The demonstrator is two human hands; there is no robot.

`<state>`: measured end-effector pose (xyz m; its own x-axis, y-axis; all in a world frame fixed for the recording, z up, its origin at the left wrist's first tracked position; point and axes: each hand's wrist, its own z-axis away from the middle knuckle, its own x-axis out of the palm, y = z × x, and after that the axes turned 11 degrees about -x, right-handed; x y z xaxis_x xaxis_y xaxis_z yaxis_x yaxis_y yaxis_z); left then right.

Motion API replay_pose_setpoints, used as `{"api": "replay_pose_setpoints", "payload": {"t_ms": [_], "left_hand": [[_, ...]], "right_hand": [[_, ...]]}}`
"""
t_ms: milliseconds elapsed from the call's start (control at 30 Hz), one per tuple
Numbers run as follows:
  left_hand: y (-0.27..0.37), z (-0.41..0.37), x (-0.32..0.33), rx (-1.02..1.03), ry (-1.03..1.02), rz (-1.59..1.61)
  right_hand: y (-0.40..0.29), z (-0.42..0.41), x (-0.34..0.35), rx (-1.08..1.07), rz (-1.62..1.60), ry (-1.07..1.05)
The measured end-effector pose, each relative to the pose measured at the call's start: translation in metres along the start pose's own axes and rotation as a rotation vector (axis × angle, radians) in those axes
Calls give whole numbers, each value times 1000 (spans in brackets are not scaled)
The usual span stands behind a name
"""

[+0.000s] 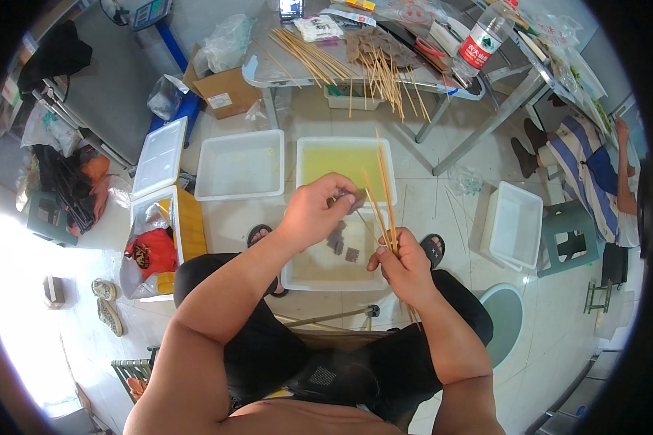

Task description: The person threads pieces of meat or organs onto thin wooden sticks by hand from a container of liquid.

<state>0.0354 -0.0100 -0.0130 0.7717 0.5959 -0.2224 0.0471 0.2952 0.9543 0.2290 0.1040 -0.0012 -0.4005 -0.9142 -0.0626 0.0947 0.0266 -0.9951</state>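
My left hand (pixel 326 209) pinches a thin grey-brown food piece (pixel 361 199) between thumb and fingers, above the near white tub (pixel 333 286). A bundle of wooden skewers (pixel 386 190) rises from my right hand (pixel 405 263), its lower ends passing beneath the wrist. One skewer slants from the right hand towards the held piece; whether it pierces the piece cannot be told. Several small dark pieces (pixel 352 254) lie in the near tub. Just beyond it, a white tub holds yellowish liquid (pixel 334 157).
The metal table (pixel 305 65) across the front carries loose skewers (pixel 310 54), skewered grey pieces and a plastic bottle (pixel 479 46). At left stand a white tub (pixel 239 163) and a yellow cool box (pixel 190 228). A person (pixel 587 157) sits at far right, near green stools.
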Motion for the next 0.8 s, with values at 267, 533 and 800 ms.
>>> {"api": "replay_pose_setpoints", "payload": {"t_ms": [267, 533, 800], "left_hand": [[19, 7, 1, -210, -88, 212], [-43, -19, -2, -794, 108, 1310], [-48, -16, 4, -708, -12, 1023]], "right_hand": [[6, -5, -5, -30, 134, 81], [15, -8, -19, 35, 165, 82], [12, -2, -22, 104, 21, 16]]}}
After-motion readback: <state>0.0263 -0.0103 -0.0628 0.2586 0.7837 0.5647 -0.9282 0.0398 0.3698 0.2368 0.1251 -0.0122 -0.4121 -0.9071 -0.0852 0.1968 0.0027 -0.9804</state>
